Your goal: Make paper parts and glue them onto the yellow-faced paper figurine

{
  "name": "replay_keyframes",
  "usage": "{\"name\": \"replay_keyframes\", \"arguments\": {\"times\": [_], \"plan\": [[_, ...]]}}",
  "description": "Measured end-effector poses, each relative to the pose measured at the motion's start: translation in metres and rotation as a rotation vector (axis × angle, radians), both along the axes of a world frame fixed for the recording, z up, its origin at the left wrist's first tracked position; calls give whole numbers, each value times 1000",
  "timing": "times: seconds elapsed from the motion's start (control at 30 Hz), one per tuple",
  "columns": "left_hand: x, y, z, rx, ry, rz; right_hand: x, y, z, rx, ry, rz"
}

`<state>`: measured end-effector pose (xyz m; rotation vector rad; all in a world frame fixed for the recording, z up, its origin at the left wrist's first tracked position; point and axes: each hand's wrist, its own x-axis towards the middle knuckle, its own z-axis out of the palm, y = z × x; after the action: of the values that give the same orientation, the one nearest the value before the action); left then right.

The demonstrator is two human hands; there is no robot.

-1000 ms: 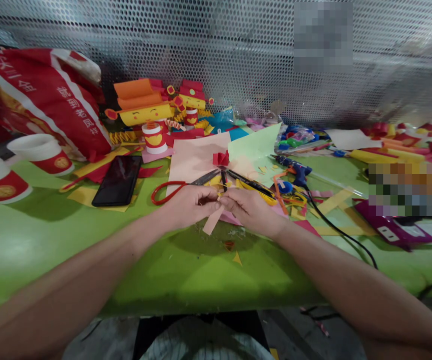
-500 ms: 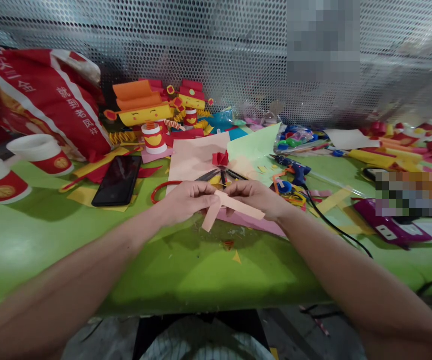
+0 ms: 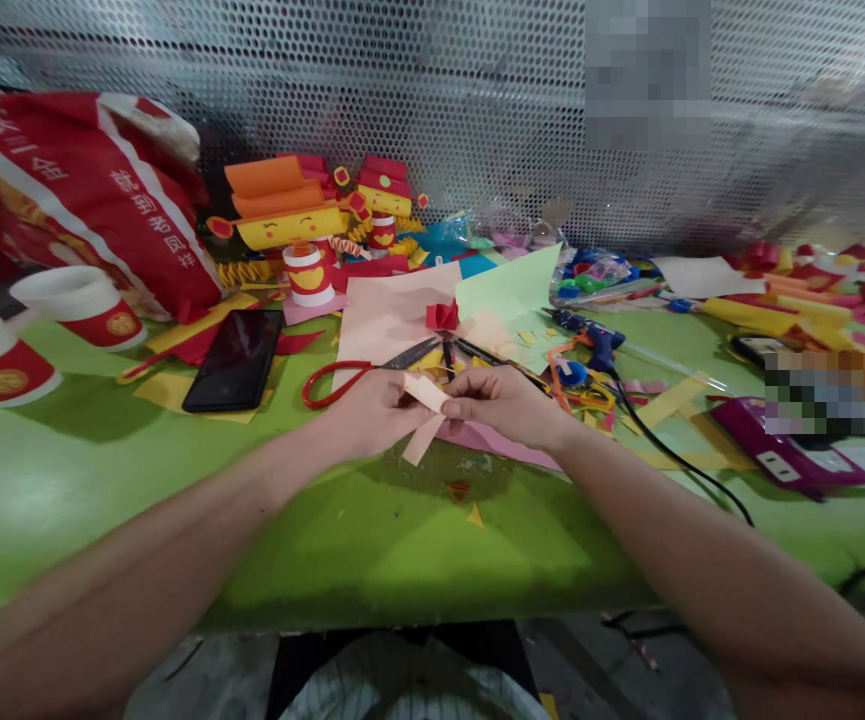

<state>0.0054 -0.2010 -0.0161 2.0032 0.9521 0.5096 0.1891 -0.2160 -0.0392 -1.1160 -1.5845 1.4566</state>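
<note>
Between my two hands is a folded strip of pale peach paper (image 3: 426, 393), with one end slanting down toward the table's front. My left hand (image 3: 372, 412) pinches its left part. The thumb and fingers of my right hand (image 3: 503, 402) are closed on the right part, at the fold. Just behind my hands lie scissors with red handles (image 3: 336, 384) and a second dark-bladed tool. A small folded red paper piece (image 3: 442, 317) sits on a peach sheet (image 3: 387, 312). Pink paper (image 3: 503, 442) lies partly under my right hand.
Left are a black phone (image 3: 235, 360), white-and-red paper cups (image 3: 81, 305) and a red bag (image 3: 102, 200). Behind stand paper figures (image 3: 289, 225). Right are a blue glue gun (image 3: 601, 343) with its cord, a purple box (image 3: 784, 445) and paper scraps.
The long strip end that pointed right is now folded over to the left across the other end. My right thumb has come over the fold, and my left hand has shifted slightly left.
</note>
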Motion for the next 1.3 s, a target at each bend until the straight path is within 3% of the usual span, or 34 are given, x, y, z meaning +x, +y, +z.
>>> {"name": "replay_keyframes", "arguments": {"times": [0.23,0.4,0.57,0.73,0.97,1.23,1.3], "plan": [[1,-1,6,-26,9,-5,-2,-3,2,16,-40,-26],[6,-5,16,-213,-53,24,-3,-4,3,-36,1,-20],[6,-3,12,-364,-111,55,-1,-2,2,-89,63,-33],[1,-1,1,-314,-200,-33,0,-1,1,-72,102,-62],[3,-3,-8,15,-137,103,-6,-4,1,-10,109,-113],[4,-6,-9,18,-190,140,-11,-7,2,37,175,-112],[3,-6,-8,-43,-194,133,-11,-7,2,42,168,-117]]}}
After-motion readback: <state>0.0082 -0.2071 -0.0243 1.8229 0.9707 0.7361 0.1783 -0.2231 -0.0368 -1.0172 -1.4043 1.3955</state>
